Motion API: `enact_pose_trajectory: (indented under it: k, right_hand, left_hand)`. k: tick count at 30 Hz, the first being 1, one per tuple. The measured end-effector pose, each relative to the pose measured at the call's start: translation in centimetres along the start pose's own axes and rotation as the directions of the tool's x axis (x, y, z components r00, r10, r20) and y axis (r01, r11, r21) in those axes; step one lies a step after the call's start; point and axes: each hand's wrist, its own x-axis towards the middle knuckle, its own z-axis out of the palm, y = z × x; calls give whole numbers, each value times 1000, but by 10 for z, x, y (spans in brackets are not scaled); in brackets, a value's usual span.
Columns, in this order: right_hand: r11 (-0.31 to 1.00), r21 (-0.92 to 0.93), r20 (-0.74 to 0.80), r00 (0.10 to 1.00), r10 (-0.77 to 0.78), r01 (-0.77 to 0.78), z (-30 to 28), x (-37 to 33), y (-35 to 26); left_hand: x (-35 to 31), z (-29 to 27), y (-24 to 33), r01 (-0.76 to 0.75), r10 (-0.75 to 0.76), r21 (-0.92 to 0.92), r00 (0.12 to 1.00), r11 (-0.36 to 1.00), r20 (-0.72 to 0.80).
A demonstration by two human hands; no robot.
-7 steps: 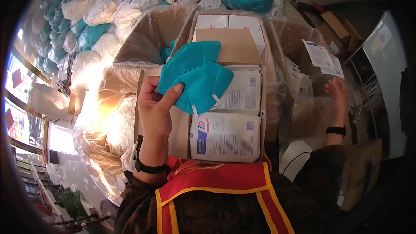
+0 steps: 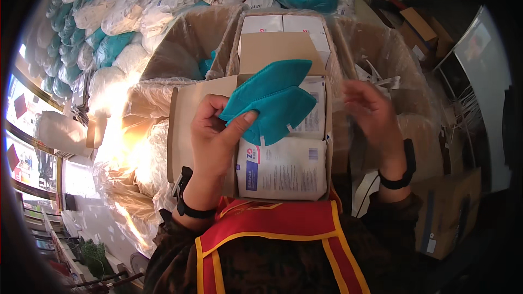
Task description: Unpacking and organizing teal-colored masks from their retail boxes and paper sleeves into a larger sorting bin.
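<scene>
Left hand pinches a folded teal fabric mask, thumb uppermost, above an open brown cardboard box; right hand hovers alongside, released, fingers blurred.

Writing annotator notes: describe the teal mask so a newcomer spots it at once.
Find the open carton just beyond the red apron with yellow trim. Above its white printed packets, the left hand pinches the teal mask by one side. Its solid teal sets it apart from those packets.
</scene>
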Motion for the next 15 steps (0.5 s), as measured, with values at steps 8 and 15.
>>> enact_pose_trajectory:
  k: [8,15]
  right_hand:
    - [942,-159,401,891,-213,296,44,-10,-56]
    - [844,-148,83,857,-509,516,53,5,-71]
  left_hand:
    - [0,-34,13,44,-49,-122,998,992,-42]
    - [-7,-37,13,-45,47,-28,996,999,77]
